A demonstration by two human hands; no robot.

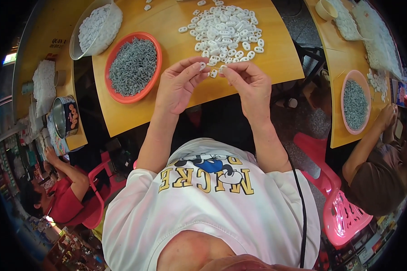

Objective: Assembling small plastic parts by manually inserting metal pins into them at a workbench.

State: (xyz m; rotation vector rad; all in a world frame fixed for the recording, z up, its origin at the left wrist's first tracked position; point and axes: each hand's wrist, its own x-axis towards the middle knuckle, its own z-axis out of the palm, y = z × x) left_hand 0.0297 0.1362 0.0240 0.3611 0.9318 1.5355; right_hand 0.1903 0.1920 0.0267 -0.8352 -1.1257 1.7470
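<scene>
Over the near edge of the yellow table (176, 40), both hands are raised close together with fingertips pinched. My left hand (178, 86) grips a small white plastic piece (202, 66) between thumb and forefinger. Between the fingertips of my right hand (253, 88) is another small white plastic piece (222, 68), partly covered. A loose white two-hole piece (213, 73) lies between the hands. Just beyond them spreads a heap of white oval two-hole pieces (226, 29). Left of my left hand stands an orange-red bowl (157, 67) full of grey screws (133, 67).
A translucent tub (79, 52) of white pieces stands at the far left, with a round tin (64, 116) nearer. At right, another table (337, 131) bears a pink bowl (369, 106) of screws. Co-workers sit on both sides, near a pink chair (343, 217).
</scene>
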